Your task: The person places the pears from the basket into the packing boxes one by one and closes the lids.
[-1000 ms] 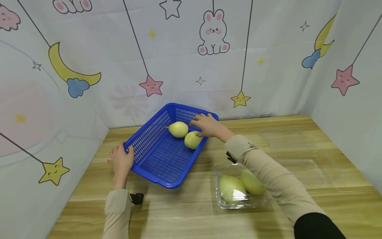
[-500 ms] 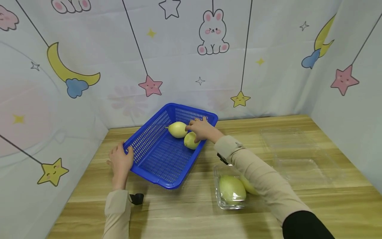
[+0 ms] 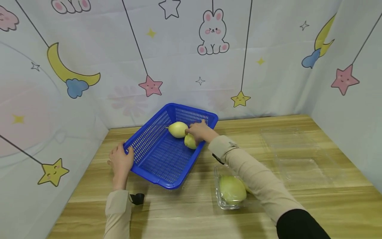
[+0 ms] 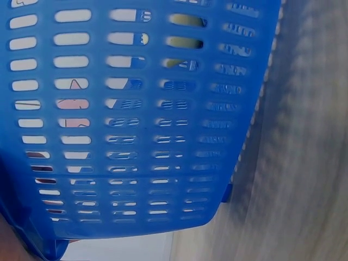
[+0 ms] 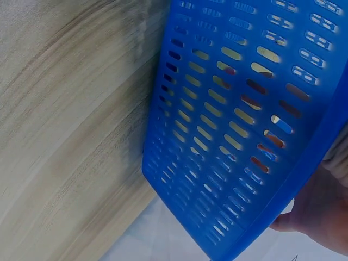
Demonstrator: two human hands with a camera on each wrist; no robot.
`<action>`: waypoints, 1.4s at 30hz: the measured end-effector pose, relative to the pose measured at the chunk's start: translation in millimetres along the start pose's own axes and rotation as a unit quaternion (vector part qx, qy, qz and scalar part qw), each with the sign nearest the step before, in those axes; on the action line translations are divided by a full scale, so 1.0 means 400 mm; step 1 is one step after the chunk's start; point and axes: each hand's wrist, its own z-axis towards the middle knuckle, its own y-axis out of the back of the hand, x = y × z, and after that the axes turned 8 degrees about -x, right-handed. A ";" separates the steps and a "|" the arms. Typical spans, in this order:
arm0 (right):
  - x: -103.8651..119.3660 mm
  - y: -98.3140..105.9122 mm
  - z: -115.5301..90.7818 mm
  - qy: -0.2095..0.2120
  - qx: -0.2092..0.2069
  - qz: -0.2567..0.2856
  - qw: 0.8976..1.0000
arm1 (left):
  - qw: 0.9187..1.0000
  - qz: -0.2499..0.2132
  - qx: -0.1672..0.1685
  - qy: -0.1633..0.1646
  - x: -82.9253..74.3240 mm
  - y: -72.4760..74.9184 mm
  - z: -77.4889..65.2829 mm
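Observation:
A blue plastic basket (image 3: 161, 156) with slotted walls stands slantwise on the table. My left hand (image 3: 121, 161) grips its left corner, the thumb over the rim. Inside, toward the far right end, lie two pale yellow pears. The far pear (image 3: 178, 129) has a short stem pointing left. Over the near pear (image 3: 189, 141) my right hand (image 3: 200, 131) has its fingers curled, covering its upper right side. In the right wrist view, yellow fruit and fingers show through slots of the basket wall (image 5: 217, 141); the left wrist view is mostly filled by another wall (image 4: 125, 125).
A clear plastic box (image 3: 219, 196) holding larger-looking pale green fruit (image 3: 232, 190) stands in front, partly under the right sleeve (image 3: 253, 169). Another clear, thin tray or lid (image 3: 298, 169) lies on the right of the wooden table (image 3: 179, 219). A patterned curtain (image 3: 179, 59) hangs behind.
My right hand has moved left and down from the basket's right rim, and its fingers have closed around the near pear. The left hand has stayed on the corner.

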 end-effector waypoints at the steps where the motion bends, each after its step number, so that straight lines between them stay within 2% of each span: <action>1: 0.002 -0.001 0.002 -0.002 0.001 -0.002 1.000 | 1.000 0.000 0.000 0.000 0.000 0.000 0.000; 9: 0.018 -0.007 0.007 -0.009 0.014 -0.016 1.000 | 1.000 -0.002 -0.004 -0.002 0.003 -0.001 0.000; 16: 0.019 -0.015 0.006 -0.002 0.004 -0.015 1.000 | 1.000 -0.009 -0.001 0.004 0.003 -0.003 -0.004; 29: 0.012 -0.001 0.006 0.020 -0.052 -0.059 0.997 | 1.000 -0.028 -0.008 0.010 0.002 -0.004 -0.002; 42: 0.006 0.037 -0.030 0.038 -0.114 -0.063 0.991 | 0.999 -0.032 -0.012 0.005 0.005 -0.005 -0.005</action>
